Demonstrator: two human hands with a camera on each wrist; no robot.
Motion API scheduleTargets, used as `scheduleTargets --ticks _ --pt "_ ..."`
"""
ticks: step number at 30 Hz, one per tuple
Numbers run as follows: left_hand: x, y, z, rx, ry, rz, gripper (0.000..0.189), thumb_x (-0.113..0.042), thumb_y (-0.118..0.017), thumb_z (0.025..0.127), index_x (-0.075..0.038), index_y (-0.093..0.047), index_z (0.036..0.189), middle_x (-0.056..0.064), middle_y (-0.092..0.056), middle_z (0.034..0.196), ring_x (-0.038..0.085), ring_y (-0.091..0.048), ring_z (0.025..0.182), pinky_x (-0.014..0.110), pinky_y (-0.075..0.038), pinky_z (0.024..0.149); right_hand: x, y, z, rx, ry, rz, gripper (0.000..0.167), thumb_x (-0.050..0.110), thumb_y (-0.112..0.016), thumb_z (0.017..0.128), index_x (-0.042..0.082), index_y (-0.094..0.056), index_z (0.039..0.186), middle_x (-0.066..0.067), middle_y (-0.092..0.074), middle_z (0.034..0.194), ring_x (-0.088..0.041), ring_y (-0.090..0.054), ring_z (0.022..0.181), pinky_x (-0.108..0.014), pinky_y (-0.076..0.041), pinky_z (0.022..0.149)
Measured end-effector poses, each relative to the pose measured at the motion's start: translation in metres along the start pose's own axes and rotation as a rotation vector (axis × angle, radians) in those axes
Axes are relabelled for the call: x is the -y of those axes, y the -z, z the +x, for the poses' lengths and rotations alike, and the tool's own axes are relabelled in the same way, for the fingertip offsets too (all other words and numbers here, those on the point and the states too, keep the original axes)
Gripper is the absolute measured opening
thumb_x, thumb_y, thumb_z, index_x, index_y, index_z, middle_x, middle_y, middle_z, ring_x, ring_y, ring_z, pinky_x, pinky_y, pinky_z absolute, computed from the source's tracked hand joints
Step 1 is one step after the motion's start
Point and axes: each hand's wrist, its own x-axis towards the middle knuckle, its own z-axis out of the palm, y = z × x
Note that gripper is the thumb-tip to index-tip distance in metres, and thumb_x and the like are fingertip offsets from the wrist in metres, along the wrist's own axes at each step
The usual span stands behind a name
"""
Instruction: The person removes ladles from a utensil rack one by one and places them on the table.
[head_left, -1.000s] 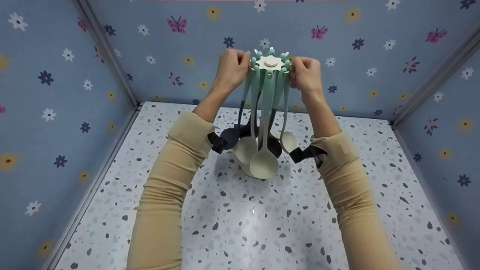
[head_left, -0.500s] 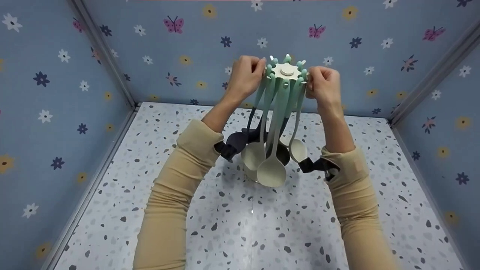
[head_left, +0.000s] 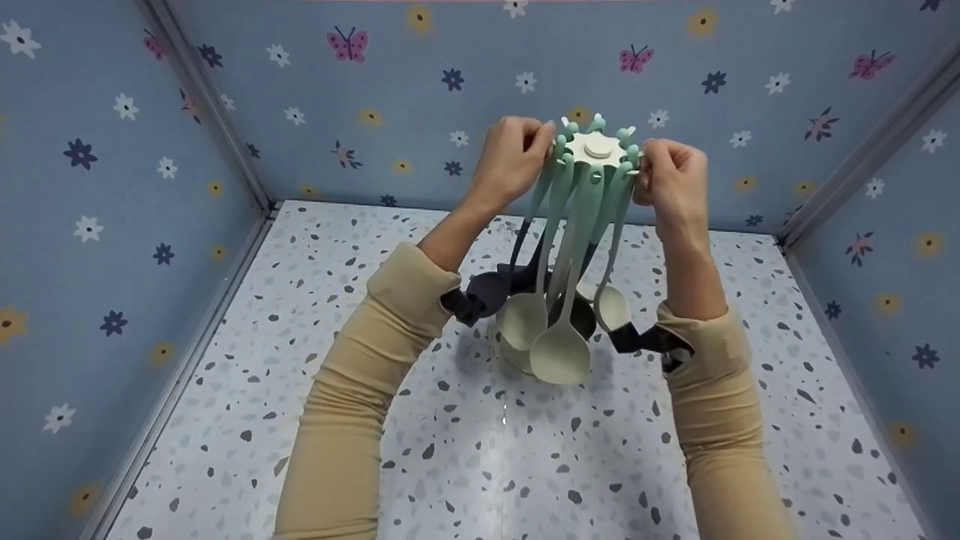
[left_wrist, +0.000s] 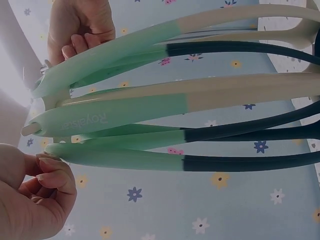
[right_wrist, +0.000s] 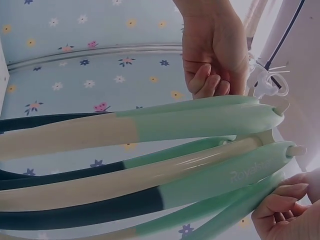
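Left hand (left_wrist: 42, 197): fingers curled at the end of the lowest green handle (left_wrist: 125, 161). Right hand (left_wrist: 82, 27): fingers curled beyond the uppermost handle (left_wrist: 110, 52). Middle handle (left_wrist: 120, 112): marked "Royalstar", fitted over a peg (left_wrist: 31, 129) of the rack (left_wrist: 51, 103). Cream shafts (left_wrist: 250, 86) and dark shafts (left_wrist: 250, 161) extend rightward.

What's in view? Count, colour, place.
Utensil rack: one, cream, near centre
Pale-headed utensils: at least three, green handles, on rack
Dark-headed utensils: at least three, green handles, same rack
Tabletop: one, speckled white, below
Wall panels: three, patterned blue, around tabletop
Corner strips: two, grey, wall corners
Looped item: one, white, right wrist background
Sleeves: two, tan, forearms
Wrist mounts: two, black, at cuffs
Left hand: one, bare, rack top's left side
Right hand: one, bare, rack top's right side
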Motion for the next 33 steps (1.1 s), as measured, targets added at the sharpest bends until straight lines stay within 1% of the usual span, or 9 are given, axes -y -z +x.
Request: scheduleTargets --ticks 5,8,16,19,22,25,28,30,33 --pt "-0.001 -0.002 0.000 -0.010 -0.021 -0.016 0.037 -0.013 -0.044 0.093 -0.009 -0.045 0.057 0.000 -0.034 0.053 0.009 -0.031 0.048 0.020 -0.029 0.048 0.000 0.002 0.000 0.009 0.028 0.021 0.039 -0.002 -0.041 0.088 0.002 -0.040 0.049 -0.005 -0.034 0.044 -0.010 -0.026 0.037 -0.020 -0.018 0.037" --pt "0.000 -0.002 0.000 -0.017 -0.021 -0.029 0.037 -0.012 -0.044 0.093 -0.010 -0.044 0.056 0.000 -0.035 0.053 0.009 -0.031 0.049 0.020 -0.028 0.048 -0.001 0.003 0.000 0.006 0.037 0.015 0.038 -0.001 -0.042 0.089 0.001 -0.042 0.051 -0.005 -0.036 0.044 -0.011 -0.027 0.037 -0.020 -0.019 0.037" --pt "0.003 -0.003 -0.001 -0.030 -0.016 -0.072 0.036 -0.011 -0.044 0.093 -0.010 -0.046 0.057 0.000 -0.037 0.054 0.009 -0.033 0.050 0.020 -0.029 0.049 -0.006 0.006 -0.002 0.033 0.053 -0.054 0.034 0.009 -0.049 0.091 0.001 -0.050 0.058 -0.005 -0.040 0.047 -0.011 -0.034 0.039 -0.019 -0.027 0.038" --pt "0.002 -0.003 -0.001 -0.032 -0.010 -0.087 0.036 -0.011 -0.044 0.093 -0.010 -0.046 0.057 0.000 -0.037 0.054 0.009 -0.034 0.051 0.020 -0.029 0.049 -0.007 0.008 -0.004 0.026 0.064 -0.075 0.031 0.013 -0.052 0.090 0.001 -0.051 0.062 -0.005 -0.042 0.050 -0.012 -0.035 0.040 -0.019 -0.028 0.038" --pt "0.003 -0.005 -0.001 -0.035 -0.016 -0.102 0.037 -0.011 -0.045 0.093 -0.010 -0.045 0.056 0.000 -0.037 0.054 0.009 -0.034 0.051 0.020 -0.029 0.049 -0.010 0.011 -0.006 -0.004 0.107 -0.115 0.024 0.015 -0.055 0.089 0.002 -0.052 0.068 -0.006 -0.045 0.055 -0.012 -0.037 0.044 -0.019 -0.031 0.040" --pt "0.003 -0.006 -0.002 -0.036 -0.026 -0.120 0.037 -0.011 -0.045 0.093 -0.010 -0.044 0.056 0.000 -0.036 0.054 0.009 -0.033 0.050 0.019 -0.029 0.049 -0.013 0.014 -0.008 -0.036 0.157 -0.125 0.014 0.011 -0.057 0.087 0.003 -0.053 0.076 -0.008 -0.048 0.063 -0.013 -0.040 0.049 -0.019 -0.034 0.042" --pt "0.004 -0.007 -0.003 -0.042 -0.036 -0.139 0.038 -0.011 -0.045 0.093 -0.010 -0.043 0.055 0.000 -0.036 0.053 0.009 -0.033 0.049 0.020 -0.028 0.048 -0.015 0.016 -0.008 -0.047 0.211 -0.160 0.006 0.008 -0.058 0.085 0.003 -0.054 0.084 -0.009 -0.052 0.070 -0.013 -0.044 0.056 -0.019 -0.037 0.046" --pt "0.004 -0.008 -0.003 -0.045 -0.043 -0.154 0.038 -0.011 -0.045 0.093 -0.010 -0.043 0.055 0.001 -0.036 0.052 0.010 -0.032 0.049 0.020 -0.028 0.048 -0.015 0.016 -0.008 -0.047 0.228 -0.171 0.005 0.006 -0.059 0.084 0.002 -0.057 0.087 -0.010 -0.054 0.075 -0.014 -0.046 0.061 -0.020 -0.039 0.049" --pt "0.004 -0.009 -0.004 -0.051 -0.051 -0.172 0.038 -0.011 -0.045 0.093 -0.010 -0.042 0.055 0.001 -0.035 0.052 0.010 -0.032 0.049 0.020 -0.028 0.049 -0.012 0.013 -0.009 -0.043 0.267 -0.221 0.008 0.003 -0.060 0.083 0.000 -0.060 0.090 -0.009 -0.056 0.080 -0.015 -0.048 0.067 -0.021 -0.040 0.055"
